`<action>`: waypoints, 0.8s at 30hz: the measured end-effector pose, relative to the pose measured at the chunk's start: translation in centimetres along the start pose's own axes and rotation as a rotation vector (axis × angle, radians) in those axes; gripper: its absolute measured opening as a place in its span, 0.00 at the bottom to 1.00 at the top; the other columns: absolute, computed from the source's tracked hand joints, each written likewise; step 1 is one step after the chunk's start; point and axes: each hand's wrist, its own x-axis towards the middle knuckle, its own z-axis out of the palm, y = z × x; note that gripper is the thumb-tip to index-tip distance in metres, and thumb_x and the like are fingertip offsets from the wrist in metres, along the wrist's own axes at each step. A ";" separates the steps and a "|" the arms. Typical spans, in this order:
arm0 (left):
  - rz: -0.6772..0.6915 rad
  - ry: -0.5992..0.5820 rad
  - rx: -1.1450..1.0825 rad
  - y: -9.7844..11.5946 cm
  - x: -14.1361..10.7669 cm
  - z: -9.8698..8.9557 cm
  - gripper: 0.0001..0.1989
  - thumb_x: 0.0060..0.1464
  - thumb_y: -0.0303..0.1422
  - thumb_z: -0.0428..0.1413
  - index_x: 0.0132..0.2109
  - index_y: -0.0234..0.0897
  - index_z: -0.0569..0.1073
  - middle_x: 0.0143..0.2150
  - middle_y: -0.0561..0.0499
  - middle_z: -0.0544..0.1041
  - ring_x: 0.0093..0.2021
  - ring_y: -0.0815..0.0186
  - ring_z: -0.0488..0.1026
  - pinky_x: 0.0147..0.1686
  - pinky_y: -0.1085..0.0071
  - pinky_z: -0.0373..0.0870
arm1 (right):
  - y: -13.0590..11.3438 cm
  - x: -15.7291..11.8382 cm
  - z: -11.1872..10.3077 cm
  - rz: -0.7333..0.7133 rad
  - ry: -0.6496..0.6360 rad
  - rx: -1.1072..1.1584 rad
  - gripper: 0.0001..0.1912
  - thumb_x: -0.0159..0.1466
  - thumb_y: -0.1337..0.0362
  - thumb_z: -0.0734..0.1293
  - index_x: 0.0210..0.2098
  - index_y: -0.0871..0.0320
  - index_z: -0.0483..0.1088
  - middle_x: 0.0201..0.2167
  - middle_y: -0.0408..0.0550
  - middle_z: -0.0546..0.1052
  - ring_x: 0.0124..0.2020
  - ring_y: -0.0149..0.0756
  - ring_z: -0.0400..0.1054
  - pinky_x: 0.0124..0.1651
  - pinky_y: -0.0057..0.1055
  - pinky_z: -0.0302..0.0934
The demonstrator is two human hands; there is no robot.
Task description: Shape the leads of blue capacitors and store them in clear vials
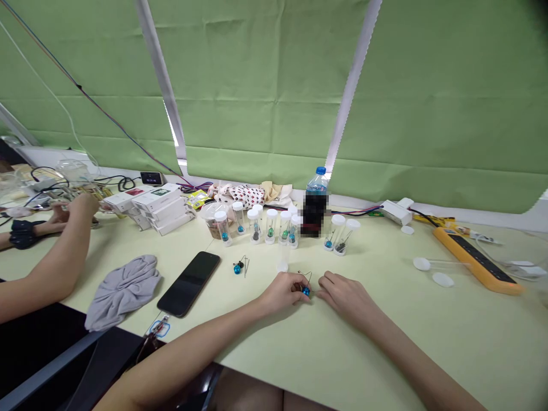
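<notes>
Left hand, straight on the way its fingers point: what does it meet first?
Likely the right hand, fingers facing it across a small gap; left hand leads with the blue ball piece. Depth unclear.

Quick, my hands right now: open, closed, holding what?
Left hand: closed on a blue bead with bent wire.
Right hand: fingers bunched together; whether it holds anything can't be told.

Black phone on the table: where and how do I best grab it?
I'd come from above and pinch the black phone mid-length, across its long edges: it lies flat and is narrower across than along. Mind the grey cloth close by its left edge.
</notes>
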 end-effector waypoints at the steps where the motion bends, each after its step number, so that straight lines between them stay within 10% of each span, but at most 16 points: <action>1: 0.006 -0.002 0.003 0.0 0.0 0.0 0.09 0.46 0.32 0.60 0.36 0.34 0.76 0.27 0.52 0.74 0.24 0.71 0.67 0.26 0.76 0.62 | -0.1 0.0 0.0 -0.002 -0.006 0.006 0.08 0.67 0.62 0.60 0.31 0.57 0.63 0.30 0.43 0.70 0.29 0.30 0.67 0.24 0.26 0.47; 14: 0.027 -0.011 0.075 -0.1 0.1 -0.3 0.17 0.50 0.23 0.51 0.46 0.34 0.76 0.34 0.50 0.74 0.22 0.74 0.64 0.29 0.76 0.65 | 0.2 -0.1 -0.2 0.057 -0.061 0.010 0.13 0.56 0.81 0.59 0.31 0.56 0.62 0.31 0.44 0.70 0.29 0.33 0.66 0.22 0.27 0.44; 24: 0.036 -0.050 0.125 0.3 0.0 -0.3 0.15 0.52 0.22 0.49 0.44 0.33 0.75 0.28 0.52 0.73 0.22 0.73 0.64 0.27 0.77 0.62 | -0.1 0.0 -1.3 0.177 0.120 0.354 0.10 0.69 0.68 0.53 0.45 0.53 0.63 0.39 0.47 0.71 0.32 0.32 0.69 0.31 0.27 0.60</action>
